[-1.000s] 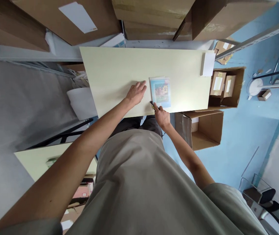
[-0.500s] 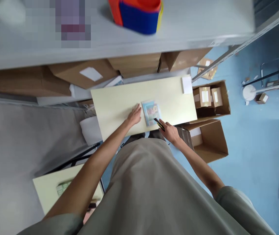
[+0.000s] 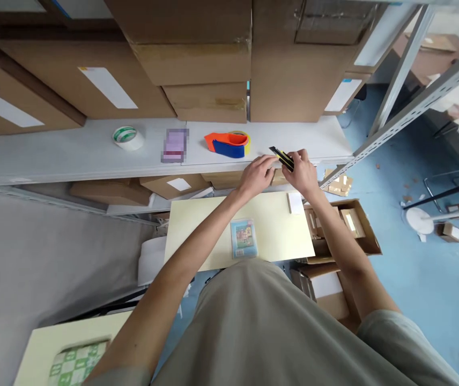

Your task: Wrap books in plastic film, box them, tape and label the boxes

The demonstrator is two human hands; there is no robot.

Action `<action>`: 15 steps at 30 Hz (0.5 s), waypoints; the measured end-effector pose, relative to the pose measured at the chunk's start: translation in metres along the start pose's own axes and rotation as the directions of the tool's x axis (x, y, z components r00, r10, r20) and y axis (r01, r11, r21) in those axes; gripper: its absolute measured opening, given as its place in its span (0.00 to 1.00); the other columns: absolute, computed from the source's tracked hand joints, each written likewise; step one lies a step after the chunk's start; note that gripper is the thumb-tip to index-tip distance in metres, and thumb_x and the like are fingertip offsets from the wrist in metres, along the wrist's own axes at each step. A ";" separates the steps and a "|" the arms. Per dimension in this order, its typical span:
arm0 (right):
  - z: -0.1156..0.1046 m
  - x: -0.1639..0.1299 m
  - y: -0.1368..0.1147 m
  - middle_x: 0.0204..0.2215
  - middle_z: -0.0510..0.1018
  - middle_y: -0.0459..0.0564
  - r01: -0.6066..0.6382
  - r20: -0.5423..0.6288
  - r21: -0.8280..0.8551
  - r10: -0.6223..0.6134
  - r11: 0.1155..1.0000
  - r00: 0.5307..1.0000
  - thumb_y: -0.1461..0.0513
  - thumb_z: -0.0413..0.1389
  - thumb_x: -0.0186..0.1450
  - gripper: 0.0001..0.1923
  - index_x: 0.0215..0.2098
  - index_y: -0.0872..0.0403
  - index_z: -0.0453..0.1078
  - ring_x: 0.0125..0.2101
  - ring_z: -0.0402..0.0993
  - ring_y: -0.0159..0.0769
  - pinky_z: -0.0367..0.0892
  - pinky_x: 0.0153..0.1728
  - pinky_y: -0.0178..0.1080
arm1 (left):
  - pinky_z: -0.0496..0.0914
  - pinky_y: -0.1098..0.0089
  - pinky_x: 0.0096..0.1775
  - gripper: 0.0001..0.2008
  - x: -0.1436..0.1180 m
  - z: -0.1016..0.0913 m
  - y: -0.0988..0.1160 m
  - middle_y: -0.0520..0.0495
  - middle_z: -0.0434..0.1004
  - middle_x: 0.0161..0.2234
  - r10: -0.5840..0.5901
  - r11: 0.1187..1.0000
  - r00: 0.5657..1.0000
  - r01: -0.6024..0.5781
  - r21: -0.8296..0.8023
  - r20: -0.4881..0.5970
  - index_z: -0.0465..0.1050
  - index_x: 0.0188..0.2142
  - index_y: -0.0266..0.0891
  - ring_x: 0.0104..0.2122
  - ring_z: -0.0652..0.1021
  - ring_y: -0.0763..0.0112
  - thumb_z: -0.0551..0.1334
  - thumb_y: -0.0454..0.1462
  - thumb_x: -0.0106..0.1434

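My right hand [image 3: 302,172] is closed around a black and yellow utility knife [image 3: 282,158], at the front edge of the grey shelf. The knife tilts up to the left, its tip over the shelf. Close to it on the left is my left hand [image 3: 257,176], its fingers bent and pointing at the knife, thumb apart from the forefinger. Nothing shows in this hand, and I cannot tell whether its fingertips touch the knife. Below both hands, a flat blue packet with a colourful picture [image 3: 244,239] lies on the cream tabletop [image 3: 278,230].
On the shelf [image 3: 149,161] are a tape roll [image 3: 128,138], a pixelated purple item [image 3: 175,145] and an orange and blue tape dispenser [image 3: 228,145]. Cardboard boxes [image 3: 209,64] stand behind them. A white stack [image 3: 294,203] sits at the table's right end, beside an open carton [image 3: 368,236].
Both hands have risen from the table to the shelf edge and come close together, the right one still holding the utility knife. The view has tilted up, showing more of the shelf.
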State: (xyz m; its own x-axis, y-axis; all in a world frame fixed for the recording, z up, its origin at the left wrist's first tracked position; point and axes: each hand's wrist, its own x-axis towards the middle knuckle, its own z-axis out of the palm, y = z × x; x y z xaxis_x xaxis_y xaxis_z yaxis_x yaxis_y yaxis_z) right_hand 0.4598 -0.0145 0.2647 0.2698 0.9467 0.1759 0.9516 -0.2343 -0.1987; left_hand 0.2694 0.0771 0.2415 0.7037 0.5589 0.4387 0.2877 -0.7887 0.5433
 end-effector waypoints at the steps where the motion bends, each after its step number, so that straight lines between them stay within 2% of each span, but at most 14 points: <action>1: -0.004 0.017 0.002 0.64 0.75 0.70 0.030 0.010 -0.021 -0.030 0.999 1.000 0.57 0.53 0.80 0.23 0.69 0.58 0.71 0.50 0.82 0.57 0.76 0.44 0.48 | 0.74 0.55 0.73 0.21 0.011 -0.004 0.004 0.38 0.83 0.67 0.006 1.000 1.000 -0.006 0.019 -0.013 0.79 0.68 0.41 0.67 0.82 0.55 0.57 0.34 0.81; 4: -0.008 0.058 0.003 0.63 0.75 0.70 0.093 0.070 -0.086 -0.087 0.992 0.994 0.60 0.52 0.81 0.20 0.66 0.58 0.75 0.52 0.82 0.56 0.76 0.46 0.47 | 0.74 0.55 0.73 0.21 0.029 -0.011 0.012 0.39 0.83 0.67 0.007 0.998 0.999 -0.004 0.056 -0.040 0.79 0.68 0.43 0.68 0.82 0.55 0.57 0.34 0.81; 8: 0.006 0.090 0.006 0.63 0.77 0.71 0.136 0.094 -0.121 -0.125 0.983 0.988 0.63 0.51 0.82 0.20 0.65 0.60 0.76 0.54 0.81 0.55 0.75 0.52 0.48 | 0.76 0.56 0.71 0.20 0.021 -0.009 0.017 0.40 0.84 0.66 -0.030 0.996 0.998 0.035 0.079 -0.061 0.81 0.66 0.43 0.65 0.83 0.56 0.57 0.34 0.81; 11: 0.027 0.103 0.014 0.62 0.78 0.72 0.191 0.062 -0.091 -0.186 0.977 0.981 0.64 0.48 0.82 0.21 0.65 0.61 0.76 0.54 0.80 0.54 0.73 0.55 0.50 | 0.77 0.57 0.70 0.20 -0.009 0.000 0.012 0.40 0.85 0.65 -0.094 0.994 0.994 0.097 0.059 -0.058 0.82 0.64 0.42 0.64 0.84 0.57 0.57 0.34 0.81; 13: 0.043 0.109 0.022 0.62 0.78 0.72 0.225 0.044 -0.069 -0.222 0.972 0.974 0.63 0.47 0.83 0.22 0.65 0.61 0.77 0.55 0.79 0.55 0.73 0.57 0.52 | 0.78 0.58 0.69 0.20 -0.041 0.009 0.005 0.41 0.86 0.64 -0.175 0.984 0.984 0.176 0.029 -0.035 0.83 0.65 0.44 0.64 0.85 0.58 0.58 0.34 0.81; 15: 0.056 0.114 0.029 0.62 0.79 0.72 0.245 0.033 -0.054 -0.244 0.968 0.969 0.63 0.47 0.83 0.22 0.66 0.61 0.77 0.57 0.78 0.56 0.72 0.59 0.55 | 0.78 0.59 0.69 0.20 -0.082 0.022 -0.007 0.43 0.87 0.64 -0.300 0.954 0.954 0.301 0.000 0.014 0.84 0.64 0.45 0.64 0.85 0.58 0.60 0.34 0.80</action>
State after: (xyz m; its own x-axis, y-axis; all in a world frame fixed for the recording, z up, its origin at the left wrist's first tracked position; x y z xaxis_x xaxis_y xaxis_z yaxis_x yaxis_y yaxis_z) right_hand 0.5102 0.0985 0.2250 0.0246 0.9821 0.1867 0.9952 -0.0064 -0.0976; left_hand 0.2239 0.0312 0.1864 0.5940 0.7663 0.2448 0.4859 -0.5842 0.6501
